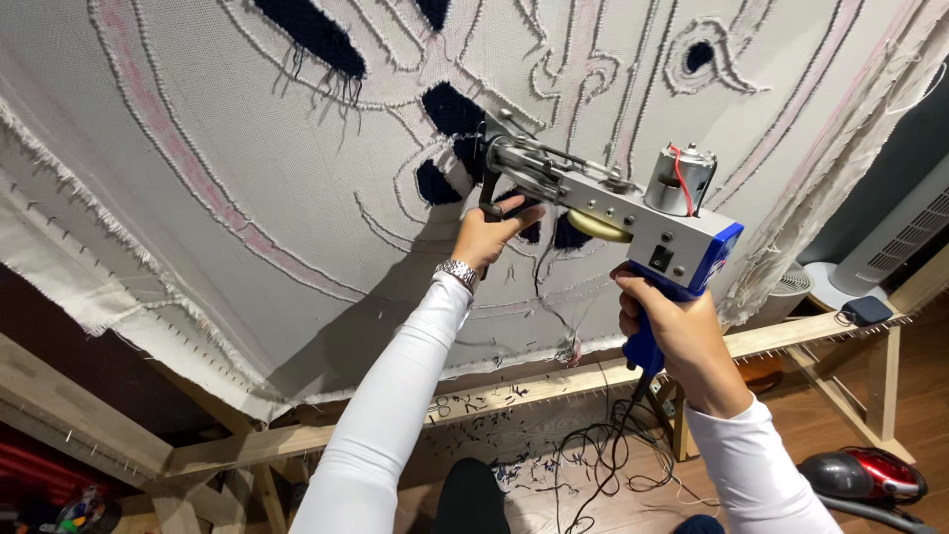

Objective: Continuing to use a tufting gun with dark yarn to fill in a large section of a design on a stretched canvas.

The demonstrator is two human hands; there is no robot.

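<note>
A grey and blue tufting gun (633, 213) with a silver motor on top is pressed nose-first against a white stretched cloth (247, 148). My right hand (672, 326) is shut on the gun's blue rear grip. My left hand (489, 235), with a metal watch at the wrist, grips the black front handle close to the cloth. The needle end meets a dark navy tufted patch (450, 114). Pink and white outlines curve across the cloth.
The cloth is pinned on a wooden frame (554, 381) with legs at the right. Black cables and yarn scraps (603, 455) lie on the wood floor. A red vacuum cleaner (865, 475) sits bottom right, a white fan (895, 237) behind the frame.
</note>
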